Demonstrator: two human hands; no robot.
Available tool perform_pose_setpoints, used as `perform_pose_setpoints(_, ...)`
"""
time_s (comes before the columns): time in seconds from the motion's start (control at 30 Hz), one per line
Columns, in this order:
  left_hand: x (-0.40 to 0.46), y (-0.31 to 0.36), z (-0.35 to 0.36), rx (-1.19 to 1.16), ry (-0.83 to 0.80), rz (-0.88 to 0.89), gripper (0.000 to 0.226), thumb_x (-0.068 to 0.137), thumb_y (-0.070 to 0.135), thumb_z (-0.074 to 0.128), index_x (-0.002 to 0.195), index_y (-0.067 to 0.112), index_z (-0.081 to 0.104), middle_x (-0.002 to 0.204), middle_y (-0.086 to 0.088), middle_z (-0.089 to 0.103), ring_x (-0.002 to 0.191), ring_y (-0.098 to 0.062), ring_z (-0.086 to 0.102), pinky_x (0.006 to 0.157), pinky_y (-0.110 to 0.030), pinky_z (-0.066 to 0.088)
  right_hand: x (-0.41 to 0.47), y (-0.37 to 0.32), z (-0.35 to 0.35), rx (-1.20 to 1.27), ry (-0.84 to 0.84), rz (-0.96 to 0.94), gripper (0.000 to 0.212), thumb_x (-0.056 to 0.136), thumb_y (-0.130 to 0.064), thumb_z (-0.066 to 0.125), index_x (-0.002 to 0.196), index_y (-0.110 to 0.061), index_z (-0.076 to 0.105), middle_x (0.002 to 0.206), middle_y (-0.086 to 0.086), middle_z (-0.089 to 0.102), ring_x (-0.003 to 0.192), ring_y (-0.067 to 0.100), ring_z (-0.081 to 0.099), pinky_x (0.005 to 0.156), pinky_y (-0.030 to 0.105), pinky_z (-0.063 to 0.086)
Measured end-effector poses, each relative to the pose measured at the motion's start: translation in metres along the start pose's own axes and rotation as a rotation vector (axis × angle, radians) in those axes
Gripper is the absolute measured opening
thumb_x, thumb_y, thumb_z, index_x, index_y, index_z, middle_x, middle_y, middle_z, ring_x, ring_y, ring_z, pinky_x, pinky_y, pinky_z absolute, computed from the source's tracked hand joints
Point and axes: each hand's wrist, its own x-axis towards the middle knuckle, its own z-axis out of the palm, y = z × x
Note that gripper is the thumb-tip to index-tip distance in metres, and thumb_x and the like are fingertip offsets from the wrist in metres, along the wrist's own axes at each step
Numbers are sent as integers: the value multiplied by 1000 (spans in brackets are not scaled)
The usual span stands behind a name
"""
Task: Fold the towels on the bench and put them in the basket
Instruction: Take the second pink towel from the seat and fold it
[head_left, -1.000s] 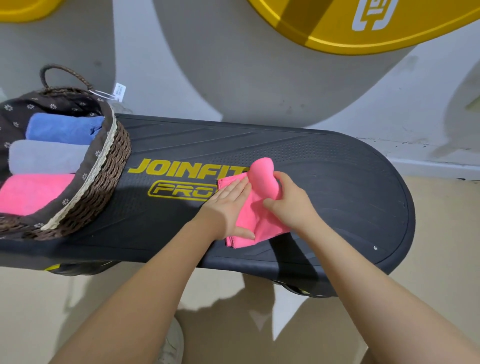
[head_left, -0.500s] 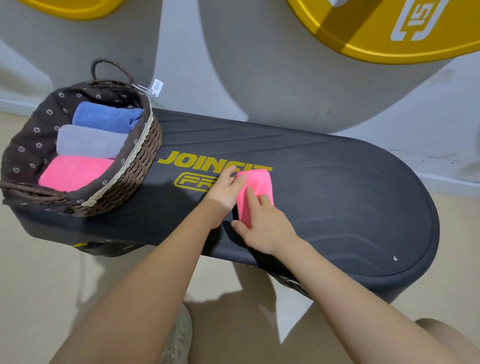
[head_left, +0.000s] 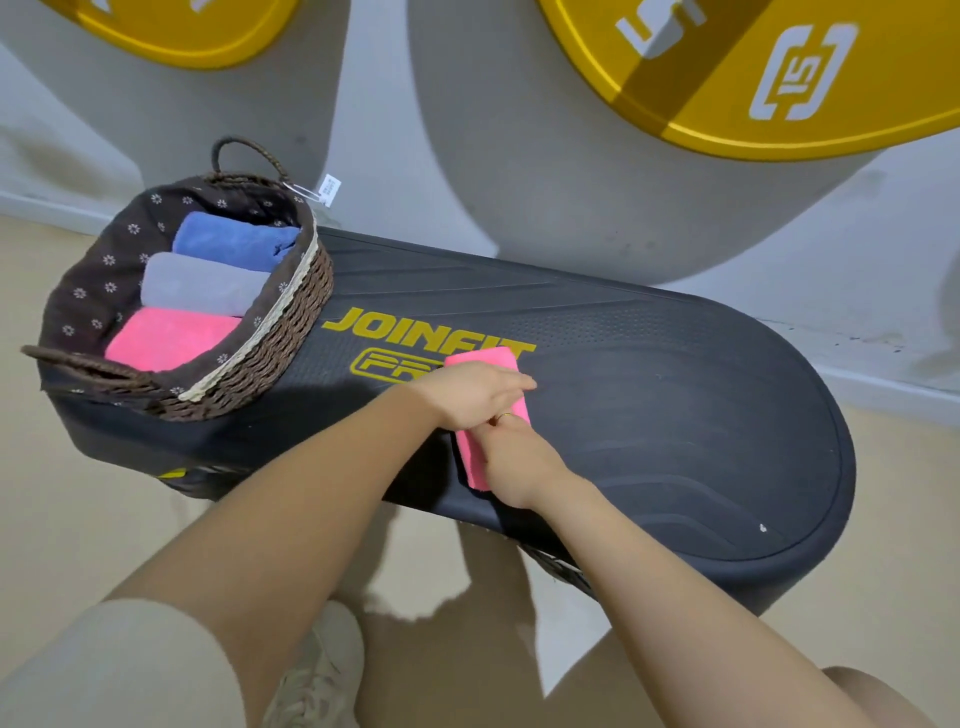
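left hand (head_left: 475, 393) slid flat across pink towel (head_left: 483, 360) (fingers straight) | right hand (head_left: 511, 457) pinches its near end

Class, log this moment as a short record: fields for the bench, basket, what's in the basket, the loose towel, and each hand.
bench: black bench, basket at its left end
basket: wicker basket, dark lining
in basket: blue towel, grey towel, pink towel, side by side
loose towel: folded pink towel on bench
left hand: left hand flat on loose towel
right hand: right hand at its near end, grip unclear
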Motion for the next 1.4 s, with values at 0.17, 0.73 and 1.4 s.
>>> perform_pose_setpoints(0.17,-1,-9,8,34,7,25,48,99,9,36,146,13,27,159,-1,1,145,-16,15,112,-17,11,-8,19,2,224,186,-9,42,90,-3,44,130,-15,54,133,12,45,115,32,50,92,38,44)
perform_pose_setpoints(0.73,9,-33,-7,139,16,-48,103,82,44,65,148,20,-10,155,-7,19,145,-25,11,119,-37,13,-6,-7,15,-163,341,569,31,93,-25,45,120,-11,50,125,4,47,116,24,42,85,34,35)
perform_pose_setpoints(1.4,-142,-134,-138,-830,308,-25,109,64,21,83,136,59,10,149,8,26,134,-11,33,111,-31,31,48,-141,-49,1193,655,189,40,67,-14,58,105,-23,49,100,0,58,85,11,57,69,25,51)
